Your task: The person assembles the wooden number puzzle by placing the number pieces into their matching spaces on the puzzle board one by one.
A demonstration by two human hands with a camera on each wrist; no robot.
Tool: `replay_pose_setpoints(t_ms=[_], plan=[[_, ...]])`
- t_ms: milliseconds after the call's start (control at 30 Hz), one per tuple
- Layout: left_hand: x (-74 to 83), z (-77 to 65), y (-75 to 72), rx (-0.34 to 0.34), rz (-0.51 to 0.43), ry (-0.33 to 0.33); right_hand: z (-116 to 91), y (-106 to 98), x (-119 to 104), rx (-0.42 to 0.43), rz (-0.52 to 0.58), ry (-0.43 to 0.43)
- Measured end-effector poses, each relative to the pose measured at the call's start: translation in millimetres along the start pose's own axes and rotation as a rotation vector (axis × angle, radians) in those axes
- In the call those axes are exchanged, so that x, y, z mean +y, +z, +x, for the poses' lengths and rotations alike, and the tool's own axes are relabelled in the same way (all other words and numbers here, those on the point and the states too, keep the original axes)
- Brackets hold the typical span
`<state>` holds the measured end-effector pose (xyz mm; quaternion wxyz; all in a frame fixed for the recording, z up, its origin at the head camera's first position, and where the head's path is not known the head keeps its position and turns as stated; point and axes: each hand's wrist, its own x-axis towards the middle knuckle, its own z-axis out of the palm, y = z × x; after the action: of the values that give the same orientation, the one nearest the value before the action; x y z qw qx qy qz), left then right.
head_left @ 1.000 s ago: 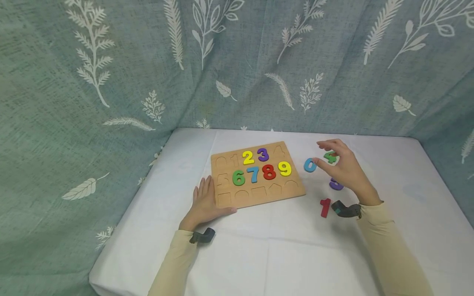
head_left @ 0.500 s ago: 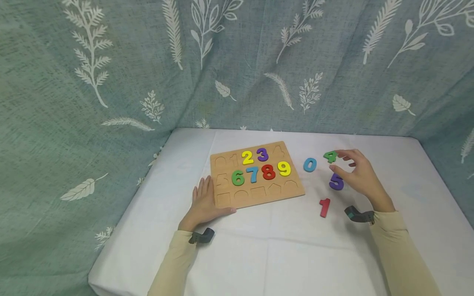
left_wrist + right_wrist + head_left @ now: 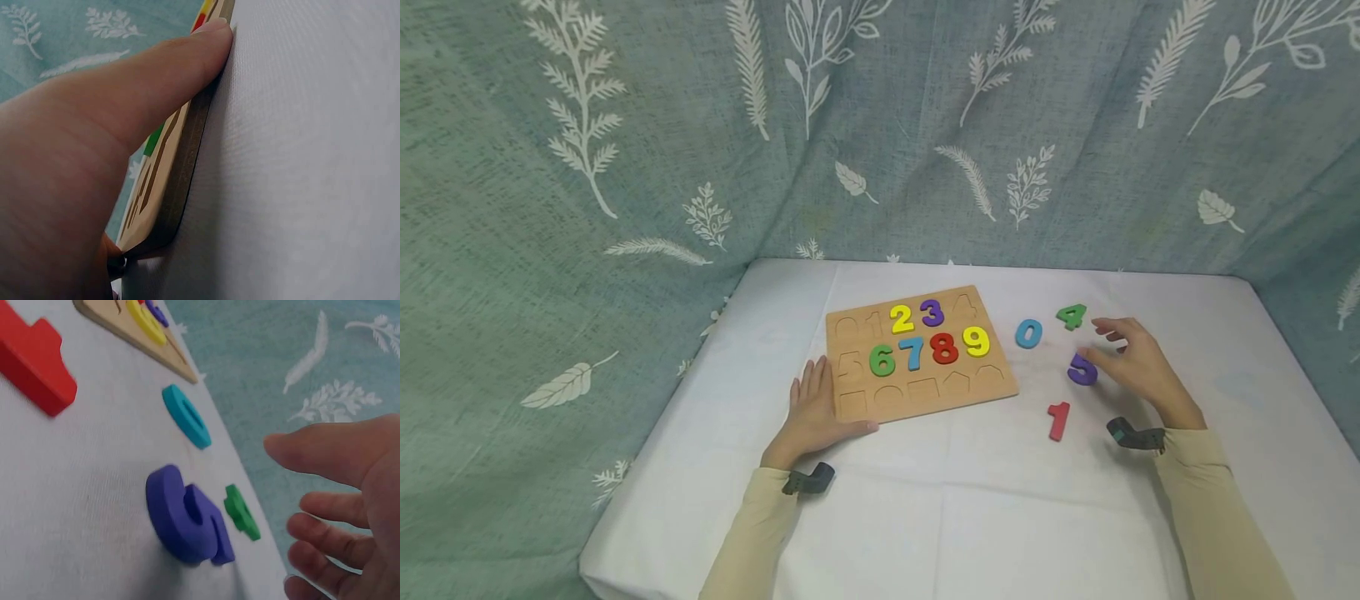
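A wooden number puzzle board (image 3: 947, 392) lies on the white table with yellow, purple, green, blue and red numbers standing in it. My left hand (image 3: 811, 417) rests at its near left corner, fingers straight along the left side and thumb along the front edge; the left wrist view shows the thumb (image 3: 169, 62) over that edge. My right hand (image 3: 1138, 362) hovers by the purple number 5 (image 3: 1082, 371), thumb tip overlapping it in the head view. In the right wrist view the purple 5 (image 3: 181, 515) sits apart from the loosely bent fingers, which hold nothing.
Around the right hand lie a green number 4 (image 3: 1071, 316), a blue 0 (image 3: 1028, 334) and a red 1 (image 3: 1058, 422). A patterned green curtain (image 3: 880, 133) hangs behind the table (image 3: 880, 517) and along its left side.
My right hand has moved right and toward me, from over the blue 0 and green 4 past the 4 to the purple 5. My left hand has stayed at the board.
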<state>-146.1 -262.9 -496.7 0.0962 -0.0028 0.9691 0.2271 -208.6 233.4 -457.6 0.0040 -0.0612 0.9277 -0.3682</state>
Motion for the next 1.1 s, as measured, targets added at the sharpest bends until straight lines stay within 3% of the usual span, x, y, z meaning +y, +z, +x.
replay_pose_setpoints(t_ms=[467, 1100], plan=[[0.2, -0.6, -1.0, 0.018, -0.017, 0.017, 2, 3, 15, -0.19, 0.007, 0.122], [0.6, -1.5, -1.2, 0.008, -0.005, 0.008, 2, 7, 14, -0.215, -0.074, 0.02]])
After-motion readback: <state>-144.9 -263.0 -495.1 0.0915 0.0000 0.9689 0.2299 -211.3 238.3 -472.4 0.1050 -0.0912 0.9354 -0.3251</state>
